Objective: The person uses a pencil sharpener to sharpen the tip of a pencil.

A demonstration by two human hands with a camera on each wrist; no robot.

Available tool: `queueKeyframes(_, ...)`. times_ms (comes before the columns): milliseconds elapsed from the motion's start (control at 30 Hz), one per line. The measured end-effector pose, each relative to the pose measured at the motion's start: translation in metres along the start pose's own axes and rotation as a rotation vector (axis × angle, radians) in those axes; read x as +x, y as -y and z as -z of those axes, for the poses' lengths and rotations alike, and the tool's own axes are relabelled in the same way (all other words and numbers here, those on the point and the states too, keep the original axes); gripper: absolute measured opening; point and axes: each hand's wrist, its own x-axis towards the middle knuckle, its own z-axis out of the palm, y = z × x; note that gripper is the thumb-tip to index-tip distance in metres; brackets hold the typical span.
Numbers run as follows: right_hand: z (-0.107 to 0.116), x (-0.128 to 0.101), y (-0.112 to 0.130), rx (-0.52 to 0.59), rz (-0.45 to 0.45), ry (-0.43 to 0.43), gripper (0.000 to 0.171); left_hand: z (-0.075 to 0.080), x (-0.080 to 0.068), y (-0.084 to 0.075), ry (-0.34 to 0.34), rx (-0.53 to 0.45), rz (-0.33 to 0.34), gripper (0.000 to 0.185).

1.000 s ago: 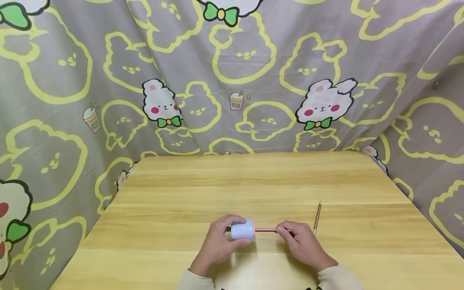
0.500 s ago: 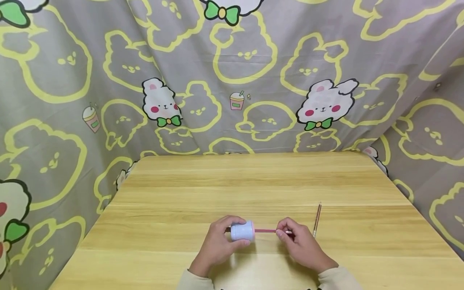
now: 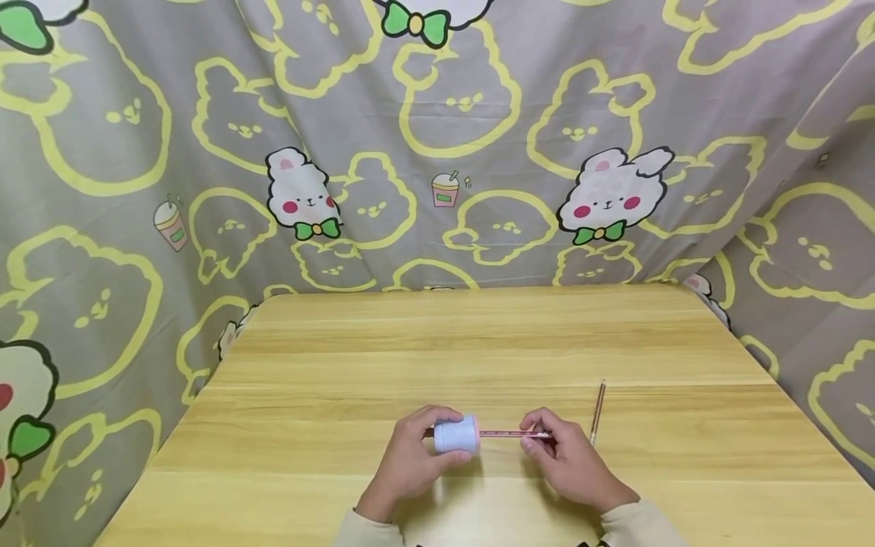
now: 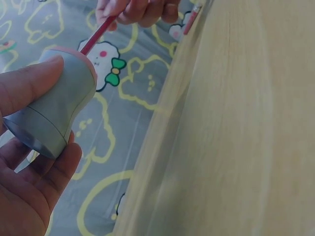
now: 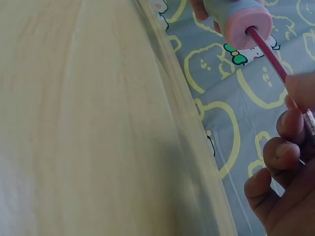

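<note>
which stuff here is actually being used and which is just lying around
In use:
- blue sharpener, gripped by the left hand
- red pencil, its tip inside the sharpener's pink end, pinched by the right hand

Lying about:
- second pencil on the wooden table, right of the hands
- bunny-print cloth behind

Two bare hands, left hand (image 3: pixel 410 463), right hand (image 3: pixel 570 463), cream sleeves (image 3: pixel 632 526)

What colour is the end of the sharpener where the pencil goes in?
Pink end, clearest in the right wrist view.
</note>
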Motion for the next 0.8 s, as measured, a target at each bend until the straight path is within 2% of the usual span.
queueKeyframes(533,-0.0007,0.003,0.0002,-0.111,0.069,-0.031,0.02,0.002,-0.0022,-0.0017,-0.005,-0.013,-0.002,0.041)
queueKeyframes(800,0.0012,0.001,0.0015,-0.066,-0.023,0.014,0.01,0.0008,-0.0007,-0.0017,-0.009,-0.023,-0.013,0.041)
